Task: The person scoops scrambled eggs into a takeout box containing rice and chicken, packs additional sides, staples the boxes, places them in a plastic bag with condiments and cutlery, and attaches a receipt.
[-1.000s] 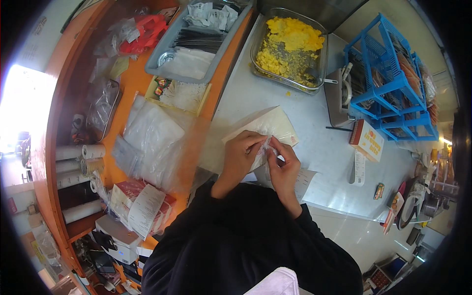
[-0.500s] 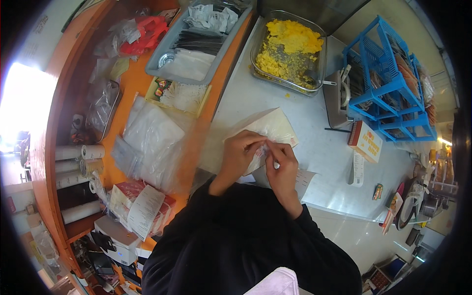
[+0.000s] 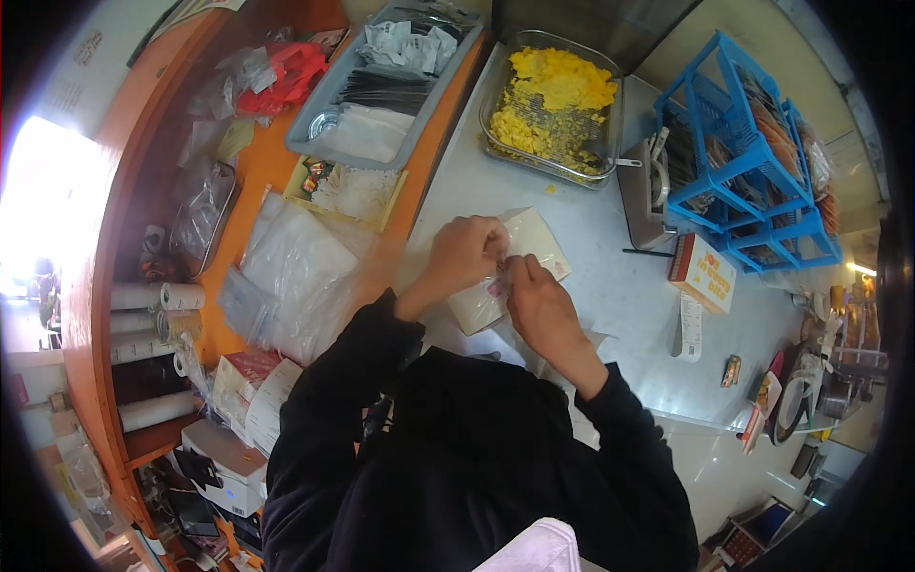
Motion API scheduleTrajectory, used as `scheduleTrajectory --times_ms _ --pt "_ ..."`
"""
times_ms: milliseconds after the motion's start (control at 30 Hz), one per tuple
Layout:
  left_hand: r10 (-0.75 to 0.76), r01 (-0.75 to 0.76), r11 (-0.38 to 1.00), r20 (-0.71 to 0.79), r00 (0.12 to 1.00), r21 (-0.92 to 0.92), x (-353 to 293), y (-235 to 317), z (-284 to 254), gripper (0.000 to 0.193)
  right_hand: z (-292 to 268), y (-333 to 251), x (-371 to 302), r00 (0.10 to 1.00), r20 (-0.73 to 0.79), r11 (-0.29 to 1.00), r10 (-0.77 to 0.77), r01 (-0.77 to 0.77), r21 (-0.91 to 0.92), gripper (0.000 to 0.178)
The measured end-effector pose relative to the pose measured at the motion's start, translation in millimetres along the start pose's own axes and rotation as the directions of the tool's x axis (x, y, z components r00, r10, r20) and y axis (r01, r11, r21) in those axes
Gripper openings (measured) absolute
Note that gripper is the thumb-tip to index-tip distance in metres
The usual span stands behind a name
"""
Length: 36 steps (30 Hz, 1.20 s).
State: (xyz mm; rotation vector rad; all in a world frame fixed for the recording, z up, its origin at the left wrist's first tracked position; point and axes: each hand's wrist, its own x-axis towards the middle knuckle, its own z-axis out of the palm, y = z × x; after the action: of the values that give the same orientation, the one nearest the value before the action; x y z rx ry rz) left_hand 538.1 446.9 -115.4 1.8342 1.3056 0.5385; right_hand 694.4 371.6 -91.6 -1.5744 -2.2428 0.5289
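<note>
In front of me a cream-coloured box [image 3: 539, 240] sits on the metal counter. A clear plastic bag [image 3: 477, 303] covers it, wrinkled and shiny on its near side. Above the box, my left hand [image 3: 465, 254] is closed with its fingers curled on the gathered top of the bag. Right beside it, my right hand [image 3: 541, 303] pinches the same gathered plastic. The two sets of fingertips almost meet, and the plastic between them is too small to see well. Behind my right wrist, a sheet of white paper [image 3: 593, 341] is partly hidden.
Scrambled-egg-like yellow food fills a metal tray [image 3: 615, 143] at the far side. Blue racks [image 3: 729, 181] and an orange-and-white box [image 3: 703, 275] stand on the right. On the left, the orange shelf holds clear bags [image 3: 295, 253], a grey tray [image 3: 303, 133] and a receipt-topped red box [image 3: 243, 372].
My left hand has turned over, its back now showing, and its elbow has swung outward. My right hand has shifted slightly down and left. Both remain at the gathered bag.
</note>
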Motion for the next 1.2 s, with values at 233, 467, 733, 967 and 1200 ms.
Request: scheduleTrajectory --times_ms 233,467,733,967,1200 --pt "-0.024 -0.026 0.885 -0.102 0.995 -0.465 2.9 -35.5 12.2 0.006 17.4 7.2 -4.4 0.975 0.131 0.834 -0.182 0.224 -0.504 0.026" --pt "-0.018 -0.170 0.916 -0.461 0.887 -0.363 -59.5 27.4 -9.5 0.007 -22.2 57.6 -28.2 0.969 -0.219 0.989 -0.117 0.133 0.063 0.027" --pt "0.581 -0.598 0.799 0.335 0.742 -0.062 -104.7 31.1 133.7 0.033 -23.6 246.3 -80.3 0.862 -0.477 0.869 0.172 -0.361 -0.339 0.027" --pt "0.513 -0.634 0.732 0.411 0.754 0.248 -84.6 6.9 193.5 0.045 -22.0 310.8 -76.2 0.988 -0.134 0.814 0.078 -0.141 -0.564 0.030" --pt "0.330 -0.358 0.910 0.155 0.931 0.211 -55.9 3.8 216.4 0.091 -36.8 201.2 -117.4 0.898 -0.345 0.940 0.273 -0.173 0.294 0.013"
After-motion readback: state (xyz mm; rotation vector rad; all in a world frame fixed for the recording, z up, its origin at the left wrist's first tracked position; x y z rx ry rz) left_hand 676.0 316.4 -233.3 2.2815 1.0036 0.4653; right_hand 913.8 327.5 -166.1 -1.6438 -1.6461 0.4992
